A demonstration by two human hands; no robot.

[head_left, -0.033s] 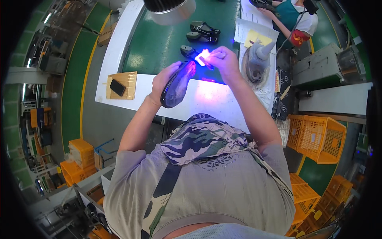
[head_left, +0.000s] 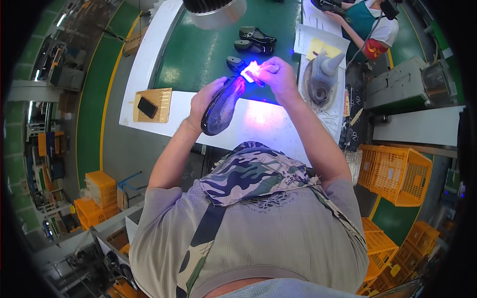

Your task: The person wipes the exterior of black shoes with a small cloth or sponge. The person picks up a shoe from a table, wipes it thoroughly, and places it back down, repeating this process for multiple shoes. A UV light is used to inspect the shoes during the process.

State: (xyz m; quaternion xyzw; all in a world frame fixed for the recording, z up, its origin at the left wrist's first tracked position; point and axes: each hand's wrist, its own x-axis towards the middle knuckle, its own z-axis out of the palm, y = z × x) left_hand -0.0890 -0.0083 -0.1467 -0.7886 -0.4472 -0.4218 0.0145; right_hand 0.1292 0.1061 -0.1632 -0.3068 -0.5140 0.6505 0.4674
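My left hand [head_left: 201,103] is closed on a glossy black shoe [head_left: 218,116], tilted with its rounded end toward me and its greyish underside showing. Its far end glows pink and violet in the light. My right hand [head_left: 281,82] is pinched at that far end, beside a glaring white patch. A small dark, slim thing shows under its fingertips, but the glare hides what it is. Just beyond the hands, another black shoe [head_left: 235,63] lies on the green surface, partly hidden. A pair of black shoes [head_left: 254,40] lies farther back.
A round lamp-like fixture [head_left: 218,14] hangs at the top. On the white table edge, a phone [head_left: 147,108] lies on a wooden board [head_left: 161,114]. To the right stand a whitish bottle [head_left: 325,67] and papers. A co-worker [head_left: 367,27] handles a dark shoe. Orange crates [head_left: 392,174] stand right.
My right hand has shifted slightly left, and the bright patch at its fingertips with it. The shoe in my left hand is nearly still.
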